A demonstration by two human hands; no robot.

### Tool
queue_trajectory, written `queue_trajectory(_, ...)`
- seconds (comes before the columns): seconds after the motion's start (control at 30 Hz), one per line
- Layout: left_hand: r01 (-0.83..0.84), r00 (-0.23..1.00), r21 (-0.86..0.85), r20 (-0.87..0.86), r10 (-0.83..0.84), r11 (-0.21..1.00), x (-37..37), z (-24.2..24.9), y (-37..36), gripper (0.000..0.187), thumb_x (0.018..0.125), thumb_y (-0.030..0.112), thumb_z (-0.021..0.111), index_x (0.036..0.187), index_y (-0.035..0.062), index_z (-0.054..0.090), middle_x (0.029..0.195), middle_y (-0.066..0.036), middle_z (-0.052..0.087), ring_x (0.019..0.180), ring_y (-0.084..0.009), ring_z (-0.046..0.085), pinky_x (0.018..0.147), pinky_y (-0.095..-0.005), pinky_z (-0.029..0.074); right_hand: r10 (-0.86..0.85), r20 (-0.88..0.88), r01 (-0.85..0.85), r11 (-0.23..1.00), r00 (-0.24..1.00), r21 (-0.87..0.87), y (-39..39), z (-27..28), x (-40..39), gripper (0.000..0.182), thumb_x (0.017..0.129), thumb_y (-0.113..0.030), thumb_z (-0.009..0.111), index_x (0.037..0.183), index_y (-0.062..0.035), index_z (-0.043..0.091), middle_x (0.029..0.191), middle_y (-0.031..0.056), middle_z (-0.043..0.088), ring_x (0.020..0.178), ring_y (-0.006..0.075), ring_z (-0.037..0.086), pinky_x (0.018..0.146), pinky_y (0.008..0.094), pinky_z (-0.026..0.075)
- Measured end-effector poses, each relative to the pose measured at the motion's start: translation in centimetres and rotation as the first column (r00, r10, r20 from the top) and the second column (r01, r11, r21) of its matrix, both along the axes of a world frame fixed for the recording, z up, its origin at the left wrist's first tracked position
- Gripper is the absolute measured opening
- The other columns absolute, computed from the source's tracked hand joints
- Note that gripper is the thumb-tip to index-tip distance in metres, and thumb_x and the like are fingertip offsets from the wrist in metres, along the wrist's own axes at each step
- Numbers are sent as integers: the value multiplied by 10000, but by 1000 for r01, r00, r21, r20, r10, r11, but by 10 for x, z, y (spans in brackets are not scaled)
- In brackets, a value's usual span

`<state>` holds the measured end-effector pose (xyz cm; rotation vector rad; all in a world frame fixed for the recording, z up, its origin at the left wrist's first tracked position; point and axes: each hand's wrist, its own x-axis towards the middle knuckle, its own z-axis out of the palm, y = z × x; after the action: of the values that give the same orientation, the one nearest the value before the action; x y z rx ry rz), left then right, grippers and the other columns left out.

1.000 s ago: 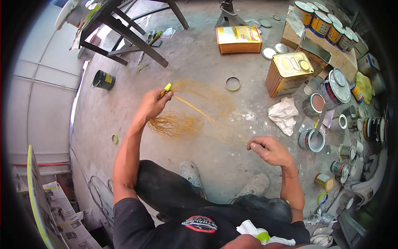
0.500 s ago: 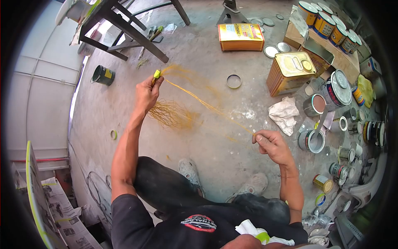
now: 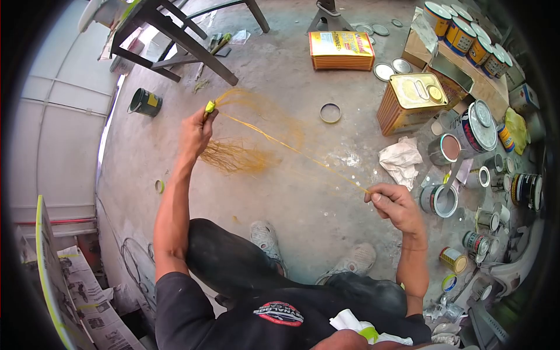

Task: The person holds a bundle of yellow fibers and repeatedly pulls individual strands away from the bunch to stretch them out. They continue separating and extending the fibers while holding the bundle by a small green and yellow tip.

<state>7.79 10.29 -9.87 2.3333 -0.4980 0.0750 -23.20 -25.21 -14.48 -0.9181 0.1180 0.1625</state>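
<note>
My left hand (image 3: 197, 133) is closed around a bundle of yellowish-brown fibres (image 3: 230, 156), bound at the top with bright yellow-green tape (image 3: 210, 107). Loose fibres hang below that hand, while others arc out above it, blurred. From the bundle a thin group of yellow strands (image 3: 265, 136) runs taut and slanting down to my right hand (image 3: 396, 205), which pinches its far end between thumb and fingers. Both hands are held above the concrete floor (image 3: 291, 201).
A dark metal stand (image 3: 207, 55) and a dark bucket (image 3: 146, 102) are at upper left. To the right are a thinner tin (image 3: 341, 51), a square can (image 3: 411, 99), a crumpled cloth (image 3: 400, 160) and an open grey paint can (image 3: 438, 201). A metal ring (image 3: 330, 113) lies mid-floor.
My left hand has shifted left and slightly down, and my right hand a little right and down. The strands between them now span a wider gap.
</note>
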Motion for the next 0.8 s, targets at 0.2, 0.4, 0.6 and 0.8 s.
queue_trajectory(0.2,90,986,271,-161,-47,958,-10,2,-1,262,962,268,571,900,21,632,656,11,552,542,-83,449,500,-285,395,25,-230,-228,288,973,-930,-47,4,-11,231,877,-180,568,908,26,670,701,114,633,645,207,602,643,337,467)
queue_trajectory(0.4,-260,963,-471,-195,189,843,14,24,9,331,964,349,553,871,44,641,697,26,548,661,-72,516,568,-236,416,-212,-412,-432,-53,886,-900,-57,-103,-26,252,838,-178,608,983,16,675,823,192,675,836,360,651,742,421,498)
queue_trajectory(0.6,152,719,-87,-673,-171,985,-76,30,-63,305,913,328,621,878,35,697,635,54,525,547,-45,422,483,-230,325,-211,227,283,289,951,-915,11,-7,24,212,839,-119,642,1015,-1,659,898,182,678,820,343,655,722,389,508)
queue_trajectory(0.8,415,496,-193,-771,-399,889,-108,35,-105,303,908,322,653,820,32,674,685,33,575,613,-50,473,540,-227,364,-72,506,494,370,860,-787,74,30,67,140,854,-119,637,912,4,673,800,156,669,696,307,649,621,349,499)
